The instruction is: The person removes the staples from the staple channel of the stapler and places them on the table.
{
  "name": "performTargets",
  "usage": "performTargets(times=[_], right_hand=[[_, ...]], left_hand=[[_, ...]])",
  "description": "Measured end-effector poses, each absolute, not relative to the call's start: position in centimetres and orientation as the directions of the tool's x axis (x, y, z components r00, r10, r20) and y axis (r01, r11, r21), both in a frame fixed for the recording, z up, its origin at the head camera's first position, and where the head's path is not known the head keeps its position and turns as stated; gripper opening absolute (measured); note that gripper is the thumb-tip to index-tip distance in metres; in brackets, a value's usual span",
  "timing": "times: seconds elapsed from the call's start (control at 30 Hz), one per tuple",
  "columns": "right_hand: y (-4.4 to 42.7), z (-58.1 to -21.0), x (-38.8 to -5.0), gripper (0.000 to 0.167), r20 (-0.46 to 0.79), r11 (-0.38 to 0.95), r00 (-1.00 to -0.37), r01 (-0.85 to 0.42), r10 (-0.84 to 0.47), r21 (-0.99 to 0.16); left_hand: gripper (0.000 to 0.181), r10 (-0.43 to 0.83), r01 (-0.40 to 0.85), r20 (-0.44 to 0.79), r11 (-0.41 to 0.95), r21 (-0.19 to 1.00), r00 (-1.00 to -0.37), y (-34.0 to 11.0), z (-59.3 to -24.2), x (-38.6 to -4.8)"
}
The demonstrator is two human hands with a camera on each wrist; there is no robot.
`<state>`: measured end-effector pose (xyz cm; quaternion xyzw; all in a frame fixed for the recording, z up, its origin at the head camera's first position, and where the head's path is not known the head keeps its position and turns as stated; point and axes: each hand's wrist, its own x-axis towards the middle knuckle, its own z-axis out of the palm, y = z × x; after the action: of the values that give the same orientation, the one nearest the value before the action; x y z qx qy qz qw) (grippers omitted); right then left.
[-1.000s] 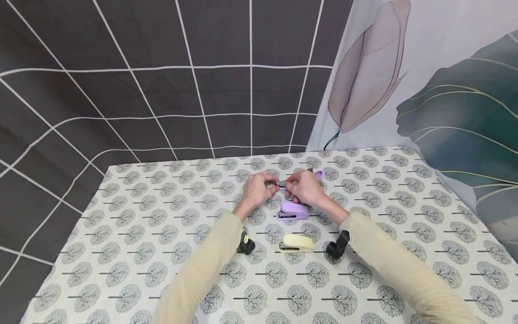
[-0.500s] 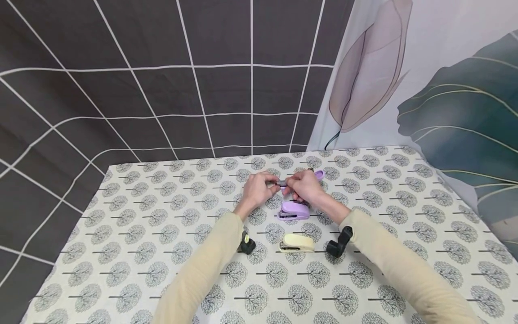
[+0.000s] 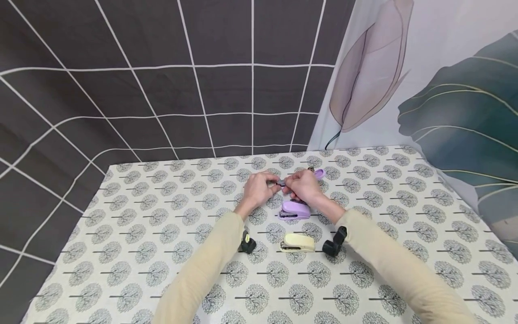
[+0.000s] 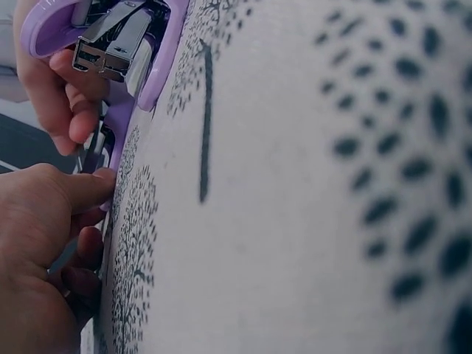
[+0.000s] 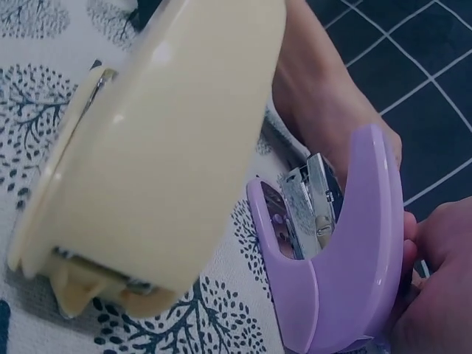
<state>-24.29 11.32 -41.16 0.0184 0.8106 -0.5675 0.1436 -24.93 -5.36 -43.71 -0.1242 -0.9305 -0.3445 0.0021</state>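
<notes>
At the far part of the table, the left hand (image 3: 257, 189) pinches the left end of an opened purple stapler, its raised purple part (image 3: 319, 173) showing beyond the right hand (image 3: 304, 185). Thumb and fingers of the right hand pinch a small grey metal piece (image 3: 282, 183) between the hands. In the left wrist view the left thumb and fingertips (image 4: 103, 184) meet at the stapler's end; the right hand (image 4: 55, 96) is above. The right fingers are partly hidden behind a second, closed purple stapler (image 5: 361, 258) in the right wrist view.
Nearer than the hands, the second purple stapler (image 3: 294, 210) stands on the tree-print cloth (image 3: 162, 252), with a cream stapler (image 3: 297, 243) closer still. Black wrist cameras hang beside both sleeves. A dark gridded curtain (image 3: 226, 90) is behind the table.
The right hand and its wrist camera have shifted slightly left, and the grey piece sits at a slightly different tilt. The left hand has hardly moved. Both nearer staplers stay in place.
</notes>
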Motion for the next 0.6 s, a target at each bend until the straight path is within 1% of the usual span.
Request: performTargets(times=[0.17,0.33,0.5,0.6], right_hand=[[10.91,-41.38,-24.33,0.008,-0.152,0.464,-0.981,0.08,-0.119,-0.882],[10.7,-41.73,-24.3,0.012,-0.064,0.466,-0.989,-0.007,-0.136,-0.885],[10.74,-41.68,-24.0,0.01,-0.043,0.504,-0.992,-0.022,-0.117,-0.864],[10.69,-41.38,-23.73,0.011,-0.048,0.531,-0.993,-0.015,-0.106,-0.847]], left_hand=[[0.027,0.233,0.247,0.107,0.738,0.628,-0.967,-5.35,-43.91,-25.02],[0.027,0.231,0.249,0.112,0.736,0.63,-0.967,-5.38,-43.82,-25.06],[0.028,0.227,0.238,0.1,0.735,0.635,-0.969,-5.34,-43.76,-25.02],[0.028,0.224,0.23,0.091,0.736,0.636,-0.97,-5.35,-43.81,-25.0]])
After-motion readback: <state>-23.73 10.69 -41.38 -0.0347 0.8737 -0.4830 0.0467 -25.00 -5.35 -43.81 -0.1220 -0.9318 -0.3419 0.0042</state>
